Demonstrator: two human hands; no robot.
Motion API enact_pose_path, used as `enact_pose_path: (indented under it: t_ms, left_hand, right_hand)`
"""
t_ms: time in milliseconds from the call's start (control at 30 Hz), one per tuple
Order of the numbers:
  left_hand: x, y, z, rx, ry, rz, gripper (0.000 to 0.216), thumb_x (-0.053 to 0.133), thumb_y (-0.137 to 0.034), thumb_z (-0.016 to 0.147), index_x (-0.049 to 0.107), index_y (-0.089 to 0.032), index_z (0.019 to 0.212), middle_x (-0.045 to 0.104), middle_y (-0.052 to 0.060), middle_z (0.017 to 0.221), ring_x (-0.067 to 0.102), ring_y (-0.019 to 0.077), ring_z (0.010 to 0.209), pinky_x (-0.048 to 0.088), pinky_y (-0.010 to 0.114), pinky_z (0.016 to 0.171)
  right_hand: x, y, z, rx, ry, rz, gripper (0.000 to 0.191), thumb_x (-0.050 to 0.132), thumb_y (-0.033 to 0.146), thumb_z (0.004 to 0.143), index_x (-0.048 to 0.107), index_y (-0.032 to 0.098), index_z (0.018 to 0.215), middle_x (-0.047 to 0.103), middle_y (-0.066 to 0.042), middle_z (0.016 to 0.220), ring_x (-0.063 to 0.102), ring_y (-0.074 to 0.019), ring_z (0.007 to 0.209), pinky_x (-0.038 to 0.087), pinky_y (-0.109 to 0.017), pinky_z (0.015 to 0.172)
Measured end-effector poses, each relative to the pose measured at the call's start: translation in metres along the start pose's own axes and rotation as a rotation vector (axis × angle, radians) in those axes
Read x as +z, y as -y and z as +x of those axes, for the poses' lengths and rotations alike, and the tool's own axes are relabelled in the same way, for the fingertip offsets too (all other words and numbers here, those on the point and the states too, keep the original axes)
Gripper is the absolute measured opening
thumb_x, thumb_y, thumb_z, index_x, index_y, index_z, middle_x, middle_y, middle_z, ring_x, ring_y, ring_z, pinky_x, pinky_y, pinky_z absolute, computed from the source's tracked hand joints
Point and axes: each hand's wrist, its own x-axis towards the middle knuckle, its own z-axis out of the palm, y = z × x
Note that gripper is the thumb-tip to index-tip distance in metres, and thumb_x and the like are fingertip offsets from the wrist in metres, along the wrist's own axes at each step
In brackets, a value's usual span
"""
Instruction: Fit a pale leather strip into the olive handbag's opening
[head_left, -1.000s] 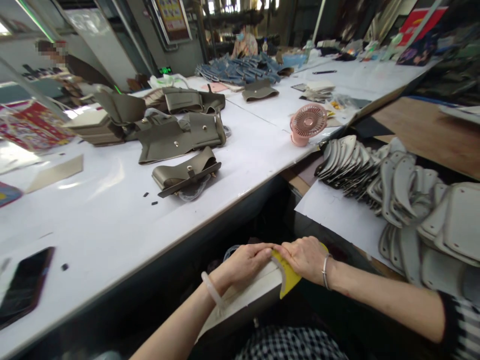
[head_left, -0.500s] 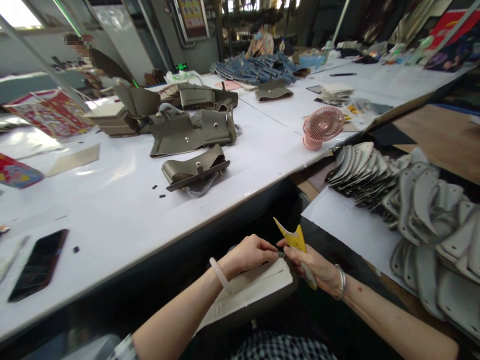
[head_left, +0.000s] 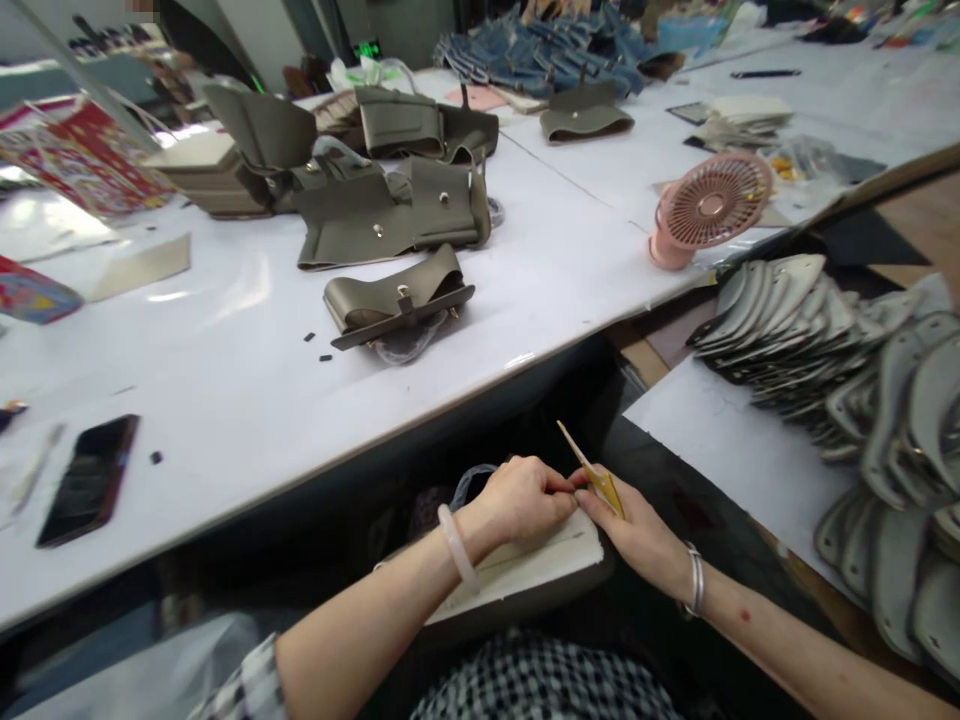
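An olive-grey bag point(head_left: 536, 597) with a cream inner face turned up lies on my lap. My left hand point(head_left: 525, 500) rests over its far edge, thumb and fingers pinched together at the bag's right corner. My right hand point(head_left: 641, 535) meets it there, fingertips almost touching. Tucked in my right hand is a pair of yellow thread snips point(head_left: 602, 487), pointing up and left. What lies between the fingertips is too small to make out. A clear plastic-wrapped handle point(head_left: 469, 485) shows behind my left wrist.
Several olive bags point(head_left: 405, 300) stand on the white table point(head_left: 247, 400). A phone point(head_left: 88, 480) lies at its left and a pink fan point(head_left: 709, 205) near its right edge. Stacked grey curved pieces point(head_left: 795, 330) fill the right side. Denim pieces point(head_left: 540, 50) are heaped at the back.
The view has tipped downward. The snips have turned in my right hand and now appear narrower, edge-on. Both hands stay together at the bag's corner.
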Motion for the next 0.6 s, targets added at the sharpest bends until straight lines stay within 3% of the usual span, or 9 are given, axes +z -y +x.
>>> enact_pose_path:
  t_ms: [167,233,333,433,533,600]
  left_hand:
    - [-0.015,0.003,-0.017,0.009,-0.032,-0.128,0.025,0.064,-0.034,0.076,0.079,-0.026,0.094,0.073,-0.001,0.076,0.063,0.0196,0.072,0.046,0.029,0.072]
    - [-0.027,0.02,-0.038,0.007,-0.163,-0.247,0.033,0.064,-0.038,0.08,0.075,-0.026,0.108,0.076,0.0,0.098,0.066,0.0216,0.091,0.047,0.029,0.087]
    - [-0.034,0.066,-0.084,-0.068,-0.476,-0.466,0.043,0.055,-0.047,0.089,0.066,-0.024,0.123,0.065,0.002,0.129,0.055,0.0214,0.121,0.035,0.028,0.107]
    - [-0.017,0.115,-0.126,-0.245,-0.672,-0.741,0.056,0.053,-0.062,0.087,0.061,-0.02,0.123,0.063,0.009,0.13,0.052,0.0246,0.125,0.038,0.033,0.105]
    - [0.019,0.145,-0.141,-0.349,-0.594,-1.072,0.069,0.056,-0.072,0.079,0.063,-0.013,0.112,0.071,0.013,0.106,0.065,0.0266,0.101,0.049,0.037,0.088]
    - [0.04,0.152,-0.136,-0.363,-0.516,-1.279,0.065,0.056,-0.072,0.079,0.065,-0.011,0.099,0.072,0.013,0.094,0.068,0.0241,0.087,0.052,0.035,0.081]
  right_hand:
    - [-0.007,0.004,0.003,0.016,0.071,-0.15,0.044,0.048,0.062,0.088,0.055,0.022,0.104,0.066,-0.006,0.101,0.061,-0.0268,0.098,0.047,-0.038,0.087]
    - [-0.016,0.007,0.005,0.043,0.074,-0.269,0.055,0.054,0.068,0.08,0.055,0.022,0.109,0.067,-0.009,0.107,0.061,-0.0306,0.101,0.047,-0.04,0.089]
    - [-0.029,0.016,0.011,0.021,0.129,-0.398,0.077,0.063,0.075,0.067,0.051,0.023,0.122,0.067,-0.01,0.113,0.062,-0.0342,0.102,0.048,-0.041,0.088]
    - [-0.028,0.032,0.021,-0.051,0.236,-0.541,0.068,0.052,0.08,0.072,0.056,0.025,0.111,0.069,-0.009,0.105,0.063,-0.0326,0.095,0.048,-0.041,0.082]
    - [-0.005,0.051,0.037,-0.186,0.24,-0.848,0.061,0.031,0.079,0.084,0.058,0.024,0.079,0.065,-0.008,0.08,0.06,-0.029,0.077,0.042,-0.043,0.075]
    - [0.018,0.062,0.049,-0.348,0.246,-0.995,0.062,0.026,0.075,0.089,0.056,0.024,0.072,0.061,-0.007,0.072,0.057,-0.0274,0.072,0.038,-0.043,0.073]
